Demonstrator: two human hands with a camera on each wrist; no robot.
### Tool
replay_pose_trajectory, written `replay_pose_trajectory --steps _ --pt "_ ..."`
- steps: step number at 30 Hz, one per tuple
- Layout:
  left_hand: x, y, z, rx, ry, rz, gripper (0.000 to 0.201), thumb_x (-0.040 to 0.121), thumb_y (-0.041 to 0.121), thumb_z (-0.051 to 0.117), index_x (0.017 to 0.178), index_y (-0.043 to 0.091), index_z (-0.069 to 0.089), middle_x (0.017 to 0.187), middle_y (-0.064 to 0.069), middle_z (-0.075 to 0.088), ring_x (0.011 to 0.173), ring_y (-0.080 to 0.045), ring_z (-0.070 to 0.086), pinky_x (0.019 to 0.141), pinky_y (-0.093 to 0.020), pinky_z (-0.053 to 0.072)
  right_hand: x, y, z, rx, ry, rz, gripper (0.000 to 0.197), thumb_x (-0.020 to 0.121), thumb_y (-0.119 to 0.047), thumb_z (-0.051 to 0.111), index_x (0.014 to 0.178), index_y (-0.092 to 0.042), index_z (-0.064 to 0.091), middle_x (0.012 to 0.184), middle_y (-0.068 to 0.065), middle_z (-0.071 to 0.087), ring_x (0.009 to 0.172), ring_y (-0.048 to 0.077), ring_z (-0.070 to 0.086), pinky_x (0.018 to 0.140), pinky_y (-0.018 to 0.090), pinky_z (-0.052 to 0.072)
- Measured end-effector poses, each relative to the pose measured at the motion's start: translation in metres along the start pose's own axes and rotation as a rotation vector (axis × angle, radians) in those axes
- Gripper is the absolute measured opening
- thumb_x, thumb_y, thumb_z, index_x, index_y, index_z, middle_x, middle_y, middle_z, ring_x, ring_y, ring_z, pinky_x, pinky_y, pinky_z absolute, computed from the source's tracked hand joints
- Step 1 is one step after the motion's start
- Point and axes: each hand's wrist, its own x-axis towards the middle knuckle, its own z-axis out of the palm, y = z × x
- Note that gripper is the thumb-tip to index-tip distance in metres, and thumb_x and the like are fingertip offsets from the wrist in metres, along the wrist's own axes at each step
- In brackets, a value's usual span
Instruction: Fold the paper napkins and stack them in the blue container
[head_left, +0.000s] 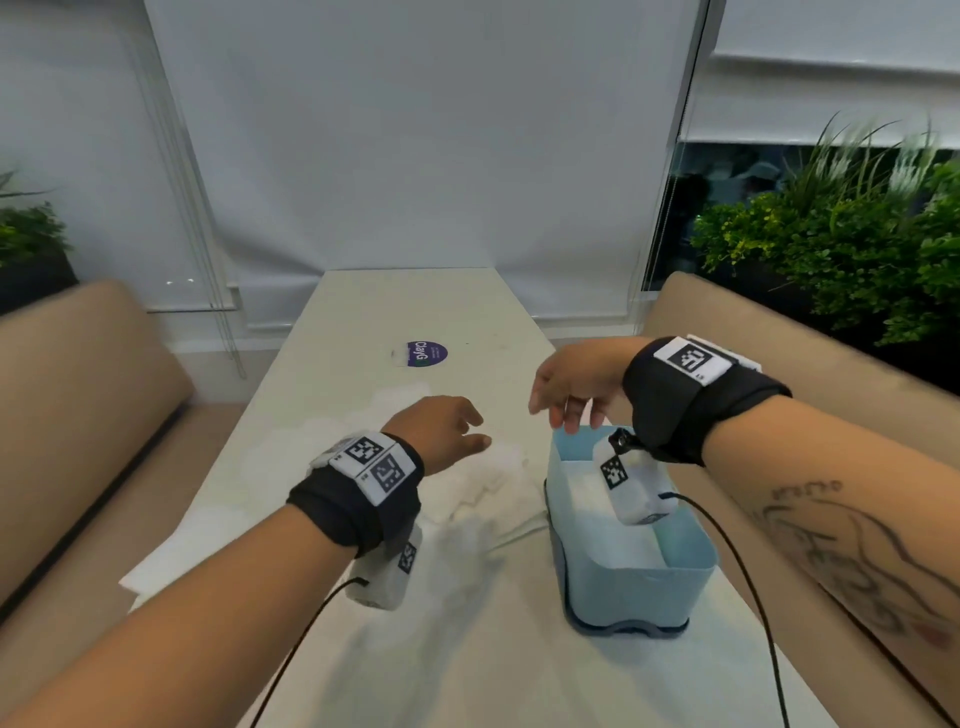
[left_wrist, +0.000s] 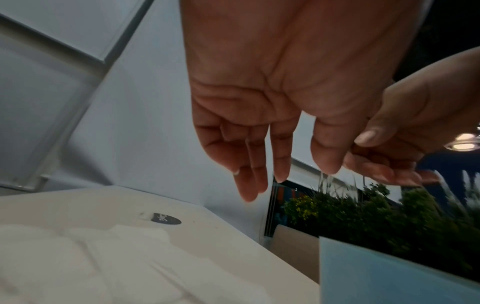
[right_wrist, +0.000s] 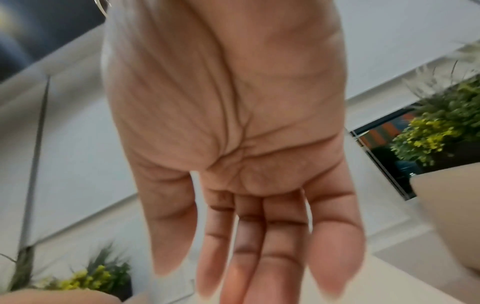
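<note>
Both your hands hang empty, fingers relaxed: left hand mid-frame over the loose napkins, right hand above the blue container at lower right, which seems to hold white folded sheets.

We log the blue container as smooth matt plastic. Left of it, the paper napkins are soft, crumpled white tissue on a smooth, faintly glossy table. The wrist straps are matt black cloth.
</note>
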Motion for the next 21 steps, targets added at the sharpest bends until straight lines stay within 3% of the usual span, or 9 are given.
replay_pose_trajectory --steps 3,7,11,16,19,21 --pt "-0.022 -0.03 -0.02 -0.027 0.038 -0.073 0.038 0.089 0.041 0.057 0.121 0.02 0.057 0.119 0.001 0.061 0.111 -0.016 0.055 0.094 -0.03 0.042 -0.002 -0.032 0.02 0.063 0.025 -0.092 0.018 0.092 -0.021 0.058 0.104 -0.008 0.058 0.078 0.005 0.061 0.068 0.019 0.06 0.059 0.028 0.047" --pt "-0.06 -0.08 -0.032 -0.038 0.037 -0.215 0.038 0.089 0.039 0.059 0.119 0.017 0.058 0.117 0.0 0.061 0.107 -0.018 0.057 0.091 -0.028 0.043 0.002 -0.071 0.068 0.057 -0.051 -0.164 0.023 0.091 -0.021 0.059 0.106 -0.004 0.06 0.081 0.004 0.062 0.07 0.018 0.061 0.06 0.028 0.048" --pt "-0.096 -0.132 -0.029 -0.033 -0.032 -0.362 0.037 0.087 0.036 0.063 0.117 0.014 0.058 0.118 -0.004 0.061 0.106 -0.02 0.059 0.089 -0.028 0.044 0.021 -0.101 0.127 -0.042 -0.115 -0.186 0.031 0.091 -0.022 0.059 0.111 0.001 0.062 0.085 0.003 0.063 0.073 0.016 0.061 0.061 0.026 0.05" --pt "-0.129 -0.182 -0.021 -0.02 -0.065 -0.514 0.039 0.087 0.031 0.064 0.118 0.01 0.057 0.123 -0.006 0.056 0.112 -0.022 0.056 0.093 -0.028 0.042 0.047 -0.128 0.189 -0.246 -0.118 -0.18 0.034 0.09 -0.022 0.061 0.112 0.003 0.063 0.101 0.012 0.063 0.076 0.022 0.058 0.057 0.026 0.045" --pt "-0.14 -0.203 -0.015 -0.004 -0.076 -0.564 0.038 0.087 0.029 0.064 0.119 0.011 0.056 0.124 -0.006 0.056 0.113 -0.021 0.054 0.095 -0.027 0.042 0.065 -0.135 0.216 -0.363 -0.077 -0.186 0.028 0.09 -0.025 0.062 0.096 0.002 0.064 0.094 0.01 0.061 0.099 0.029 0.058 0.073 0.029 0.043" --pt "-0.145 -0.211 -0.01 0.018 -0.099 -0.573 0.038 0.087 0.029 0.064 0.12 0.014 0.056 0.124 -0.003 0.055 0.114 -0.019 0.053 0.096 -0.027 0.041 0.072 -0.137 0.229 -0.387 -0.062 -0.171 0.037 0.09 -0.027 0.061 0.113 0.001 0.06 0.111 0.011 0.059 0.115 0.03 0.054 0.088 0.032 0.044"
